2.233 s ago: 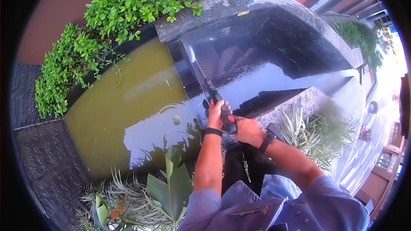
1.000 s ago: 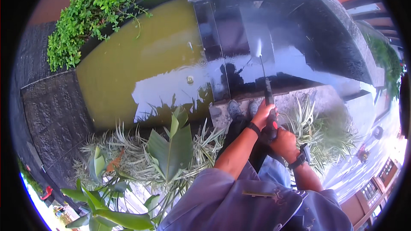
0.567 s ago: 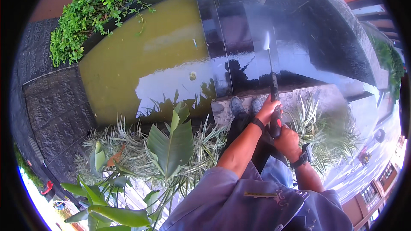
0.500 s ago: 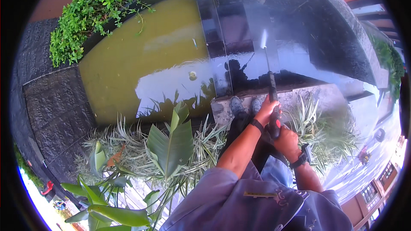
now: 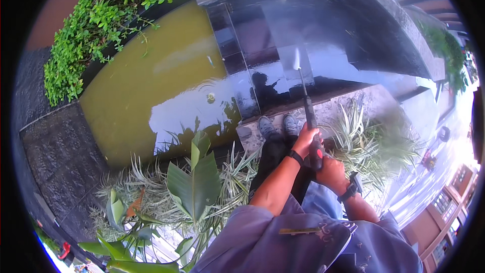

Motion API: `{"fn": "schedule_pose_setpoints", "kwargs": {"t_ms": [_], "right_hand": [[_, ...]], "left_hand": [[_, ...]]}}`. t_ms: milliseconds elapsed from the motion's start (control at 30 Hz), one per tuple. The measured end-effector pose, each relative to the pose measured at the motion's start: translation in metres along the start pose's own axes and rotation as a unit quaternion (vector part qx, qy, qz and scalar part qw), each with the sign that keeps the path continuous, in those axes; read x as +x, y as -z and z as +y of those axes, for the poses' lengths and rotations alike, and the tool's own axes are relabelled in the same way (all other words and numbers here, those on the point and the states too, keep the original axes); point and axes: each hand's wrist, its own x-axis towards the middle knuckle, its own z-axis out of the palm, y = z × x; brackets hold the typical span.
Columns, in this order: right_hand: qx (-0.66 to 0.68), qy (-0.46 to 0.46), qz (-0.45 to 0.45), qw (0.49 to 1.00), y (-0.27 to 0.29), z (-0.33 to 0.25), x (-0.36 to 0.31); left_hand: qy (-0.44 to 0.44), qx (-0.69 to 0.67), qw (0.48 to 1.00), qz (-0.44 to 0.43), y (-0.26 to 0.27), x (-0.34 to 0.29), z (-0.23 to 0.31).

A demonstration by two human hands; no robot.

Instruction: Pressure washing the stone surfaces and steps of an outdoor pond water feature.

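Observation:
A black pressure washer lance (image 5: pixel 309 111) with a red mark on its grip slants away from me over dark wet tiles (image 5: pixel 252 35). White spray (image 5: pixel 297 59) leaves its thin metal tip. My left hand (image 5: pixel 306 140) is wrapped round the lance's forward grip. Lower and to the right, my right hand (image 5: pixel 332 174) closes on the rear handle; its fingers are partly hidden. Both wrists wear dark bands. My shoes (image 5: pixel 275 126) stand on a pale stone ledge (image 5: pixel 348 105) at the edge of the wet tiles.
Left of the tiles lies a pool of greenish water (image 5: pixel 146 76). Leafy shrubs (image 5: pixel 96 25) hang over its far left corner. Striped plants (image 5: pixel 353 134) and a broad-leaved plant (image 5: pixel 194 187) flank me. A curved stone wall (image 5: pixel 404 25) bounds the right side.
The view has turned slightly, so the pool and tiles sit farther left. Both hands keep hold of the lance, and the spray continues onto about the same tiled area.

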Motion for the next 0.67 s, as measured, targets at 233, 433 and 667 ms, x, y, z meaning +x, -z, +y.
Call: {"fn": "schedule_pose_setpoints", "kwargs": {"t_ms": [233, 433, 667], "right_hand": [[0.024, -0.016, -0.065, 0.997, -0.017, 0.018, -0.008], [0.025, -0.044, -0.082, 0.995, -0.027, 0.018, 0.015], [-0.011, -0.046, -0.079, 0.996, -0.022, 0.021, 0.020]], "left_hand": [[-0.005, 0.008, 0.997, 0.079, 0.029, 0.002, -0.045], [0.056, 0.028, 0.996, 0.068, 0.044, 0.024, -0.041], [0.094, 0.020, 0.995, 0.014, 0.037, 0.036, -0.035]]}}
